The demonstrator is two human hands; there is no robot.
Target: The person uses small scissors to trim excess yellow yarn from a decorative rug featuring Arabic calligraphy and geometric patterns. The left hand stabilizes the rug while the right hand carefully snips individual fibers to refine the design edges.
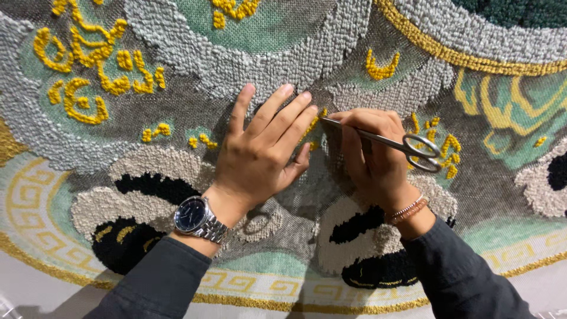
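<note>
While the left hand (260, 155) is pressed flat, fingers spread, on the tufted rug (177, 106), scissors (390, 142) are grasped by the right hand (372, 156). Yellow tufts (440, 147) are partly hidden beneath the scissor handles.

No packages, labels, signs or screens show anywhere in the view.
</note>
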